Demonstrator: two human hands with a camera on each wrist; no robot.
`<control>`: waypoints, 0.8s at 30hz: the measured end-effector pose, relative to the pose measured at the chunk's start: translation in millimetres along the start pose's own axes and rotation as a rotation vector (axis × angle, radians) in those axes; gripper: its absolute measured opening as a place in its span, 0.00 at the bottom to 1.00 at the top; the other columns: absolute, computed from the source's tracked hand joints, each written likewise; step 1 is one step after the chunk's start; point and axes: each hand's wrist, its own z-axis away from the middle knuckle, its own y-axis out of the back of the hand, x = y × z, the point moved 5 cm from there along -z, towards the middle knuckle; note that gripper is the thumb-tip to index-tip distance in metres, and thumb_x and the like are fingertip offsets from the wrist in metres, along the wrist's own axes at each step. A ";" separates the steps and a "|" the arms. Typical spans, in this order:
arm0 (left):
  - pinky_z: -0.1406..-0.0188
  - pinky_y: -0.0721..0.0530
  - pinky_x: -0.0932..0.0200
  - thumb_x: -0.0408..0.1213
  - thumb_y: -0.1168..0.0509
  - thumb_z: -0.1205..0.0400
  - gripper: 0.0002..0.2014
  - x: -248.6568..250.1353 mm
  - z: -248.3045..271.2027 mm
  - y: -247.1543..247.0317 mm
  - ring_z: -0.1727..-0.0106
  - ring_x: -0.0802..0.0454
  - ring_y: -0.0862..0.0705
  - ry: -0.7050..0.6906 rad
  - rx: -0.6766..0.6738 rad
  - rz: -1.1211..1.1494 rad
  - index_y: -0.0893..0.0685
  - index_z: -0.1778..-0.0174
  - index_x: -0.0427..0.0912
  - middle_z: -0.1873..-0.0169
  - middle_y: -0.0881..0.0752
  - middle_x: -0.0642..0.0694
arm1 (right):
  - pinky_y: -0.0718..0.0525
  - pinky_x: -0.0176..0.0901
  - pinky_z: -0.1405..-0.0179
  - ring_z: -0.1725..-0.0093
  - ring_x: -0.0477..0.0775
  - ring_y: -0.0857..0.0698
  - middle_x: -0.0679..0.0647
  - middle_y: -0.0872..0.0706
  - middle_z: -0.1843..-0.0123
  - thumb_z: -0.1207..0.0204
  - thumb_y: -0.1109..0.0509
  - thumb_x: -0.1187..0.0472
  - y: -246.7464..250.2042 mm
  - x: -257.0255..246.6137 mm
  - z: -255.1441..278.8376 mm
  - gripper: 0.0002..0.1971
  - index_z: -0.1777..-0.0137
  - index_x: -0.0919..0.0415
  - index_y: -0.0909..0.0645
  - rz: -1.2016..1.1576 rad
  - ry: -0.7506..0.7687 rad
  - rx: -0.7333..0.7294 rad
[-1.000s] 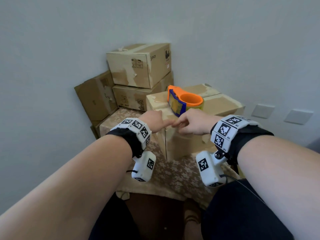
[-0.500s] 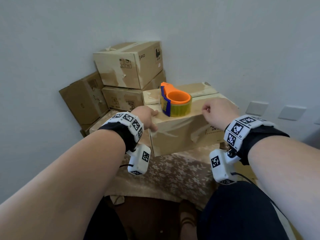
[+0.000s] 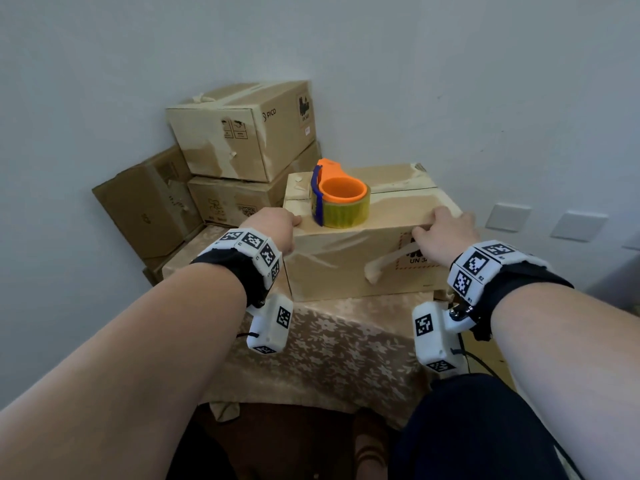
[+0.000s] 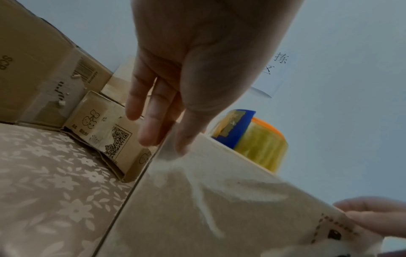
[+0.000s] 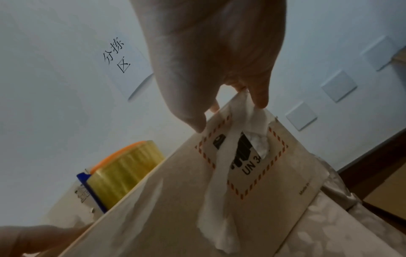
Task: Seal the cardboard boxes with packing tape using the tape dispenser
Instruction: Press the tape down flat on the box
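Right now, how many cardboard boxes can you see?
4, maybe more hidden. The front box is between both hands; the top stacked box sits on the lower stacked box; the tilted box leans left of them.

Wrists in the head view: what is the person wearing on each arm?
Both forearms are bare. Each wrist has a black band carrying a white collar of black-and-white square markers. A white marker-tagged camera block hangs under each wrist, with a thin dark cable by the right one.
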 end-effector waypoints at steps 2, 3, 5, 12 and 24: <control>0.38 0.21 0.50 0.31 0.42 0.17 0.32 1.1 -0.4 -2.3 0.30 0.41 0.24 0.020 0.004 -0.026 0.41 0.17 0.52 0.26 0.28 0.38 | 0.17 0.60 0.42 0.43 0.68 0.21 0.64 0.31 0.35 0.25 0.41 0.49 5.0 -0.1 3.8 0.22 0.32 0.56 0.30 -0.066 -0.055 0.011; 0.39 0.21 0.50 0.29 0.44 0.18 0.32 2.1 0.3 -3.1 0.31 0.40 0.23 0.029 0.011 -0.020 0.40 0.17 0.51 0.27 0.26 0.38 | 0.16 0.60 0.44 0.45 0.68 0.19 0.64 0.29 0.36 0.26 0.41 0.51 8.3 0.0 7.3 0.23 0.32 0.57 0.30 -0.112 -0.084 0.022; 0.40 0.21 0.50 0.28 0.46 0.18 0.30 2.4 2.1 -4.5 0.32 0.40 0.22 0.043 0.034 0.021 0.38 0.18 0.49 0.29 0.24 0.38 | 0.15 0.59 0.46 0.46 0.66 0.19 0.64 0.26 0.38 0.28 0.40 0.52 13.8 0.9 14.5 0.24 0.33 0.58 0.29 -0.167 -0.116 0.037; 0.45 0.19 0.49 0.36 0.42 0.16 0.18 7.8 12.9 -5.2 0.41 0.35 0.19 0.034 0.178 0.452 0.25 0.30 0.37 0.39 0.18 0.34 | 0.19 0.45 0.63 0.62 0.58 0.16 0.60 0.12 0.59 0.20 0.43 0.42 28.2 5.5 44.2 0.26 0.59 0.66 0.18 -0.216 0.022 0.041; 0.63 0.25 0.75 0.45 0.40 0.14 0.26 69.1 72.4 9.0 0.47 0.56 0.29 -0.171 -0.120 0.625 0.35 0.22 0.38 0.38 0.25 0.47 | 0.13 0.50 0.47 0.54 0.56 0.12 0.56 0.09 0.56 0.22 0.30 0.58 16.9 -55.2 81.1 0.09 0.56 0.64 0.13 -0.510 0.325 -0.372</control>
